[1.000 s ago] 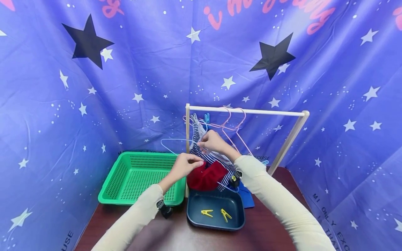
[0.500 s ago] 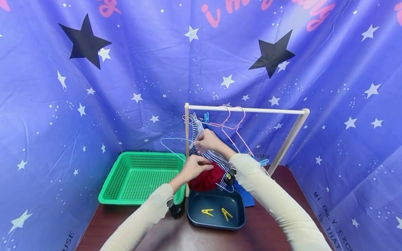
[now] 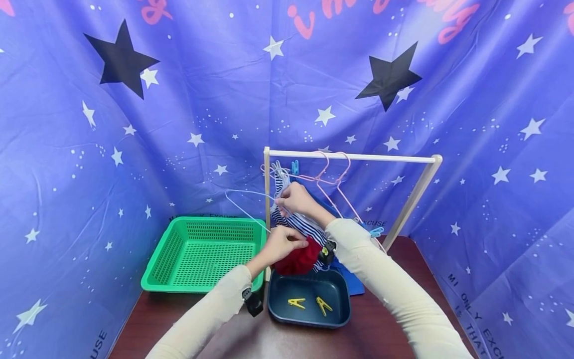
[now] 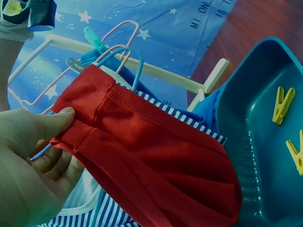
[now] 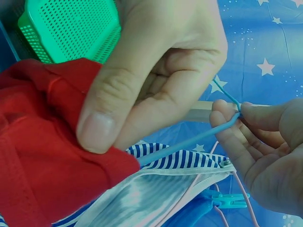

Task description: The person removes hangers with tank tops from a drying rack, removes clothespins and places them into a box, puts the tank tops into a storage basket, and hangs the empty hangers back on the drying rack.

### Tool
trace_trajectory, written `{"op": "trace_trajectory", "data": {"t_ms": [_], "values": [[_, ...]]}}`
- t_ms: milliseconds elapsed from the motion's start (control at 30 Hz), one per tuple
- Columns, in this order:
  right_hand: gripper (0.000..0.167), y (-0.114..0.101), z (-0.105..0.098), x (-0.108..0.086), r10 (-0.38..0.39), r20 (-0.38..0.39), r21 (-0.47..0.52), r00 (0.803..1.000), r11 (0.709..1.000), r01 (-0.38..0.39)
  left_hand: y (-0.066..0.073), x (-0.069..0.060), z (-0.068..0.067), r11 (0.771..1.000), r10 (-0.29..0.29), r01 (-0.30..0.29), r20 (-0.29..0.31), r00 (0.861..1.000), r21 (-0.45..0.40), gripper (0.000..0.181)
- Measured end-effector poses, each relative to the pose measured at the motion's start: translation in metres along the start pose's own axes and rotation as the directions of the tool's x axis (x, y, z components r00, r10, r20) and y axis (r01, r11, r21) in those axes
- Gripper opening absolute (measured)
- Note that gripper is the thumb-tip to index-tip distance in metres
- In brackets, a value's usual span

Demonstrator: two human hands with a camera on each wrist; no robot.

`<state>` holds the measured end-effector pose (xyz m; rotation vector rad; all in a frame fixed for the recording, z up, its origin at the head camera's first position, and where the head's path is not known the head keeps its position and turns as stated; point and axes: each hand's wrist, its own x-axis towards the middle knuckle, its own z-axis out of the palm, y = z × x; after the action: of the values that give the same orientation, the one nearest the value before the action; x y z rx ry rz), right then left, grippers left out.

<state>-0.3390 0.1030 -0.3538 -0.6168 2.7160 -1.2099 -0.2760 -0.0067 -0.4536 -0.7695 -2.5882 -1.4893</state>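
Observation:
My left hand (image 3: 280, 242) pinches the edge of a red garment (image 3: 305, 259) between thumb and fingers; in the left wrist view the cloth (image 4: 161, 156) has a stitched, folded band. My right hand (image 3: 297, 198) pinches a thin light-blue hanger (image 3: 242, 208), whose far corner points left over the basket. In the right wrist view the hanger's rod (image 5: 189, 139) runs from the right fingertips to the red cloth, where its end is hidden. Behind both hands hangs a blue-and-white striped garment (image 3: 298, 223) with white trim.
A wooden rack's rail (image 3: 385, 158) bears pink hangers (image 3: 321, 172), with blue clothespins (image 3: 294, 167) nearby. A green basket (image 3: 202, 288) stands left. In front, a dark tray (image 3: 309, 323) holds two yellow clothespins (image 3: 323, 306). Blue cloth (image 3: 352, 283) lies behind the tray.
My left hand has moved right and a little down with the red garment's edge. The blue hanger's left corner has tilted up slightly. My right hand has shifted slightly left, still pinching the hanger.

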Motion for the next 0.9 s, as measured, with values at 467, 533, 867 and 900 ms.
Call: {"op": "trace_trajectory", "data": {"t_ms": [467, 533, 867, 900], "values": [[0.027, -0.005, 0.0, 0.0, -0.053, -0.097, 0.009, 0.994, 0.998, 0.054, -0.004, -0.005, 0.007, 1.0, -0.007, 0.007, -0.022, 1.0, -0.004, 0.009], [0.026, -0.006, 0.001, 0.0, -0.055, -0.112, 0.017, 0.992, 0.998, 0.057, -0.003, -0.006, 0.007, 1.0, -0.014, 0.014, -0.006, 1.0, 0.005, 0.008], [0.026, -0.016, 0.0, -0.001, -0.086, -0.189, 0.087, 0.978, 0.991, 0.104, -0.002, -0.011, 0.013, 1.0, -0.016, 0.015, 0.041, 0.999, 0.019, 0.008], [0.025, -0.017, -0.001, -0.001, -0.09, -0.196, 0.1, 0.977, 0.989, 0.111, -0.002, -0.012, 0.013, 1.0, -0.017, 0.017, 0.041, 0.999, 0.019, 0.009]]}}
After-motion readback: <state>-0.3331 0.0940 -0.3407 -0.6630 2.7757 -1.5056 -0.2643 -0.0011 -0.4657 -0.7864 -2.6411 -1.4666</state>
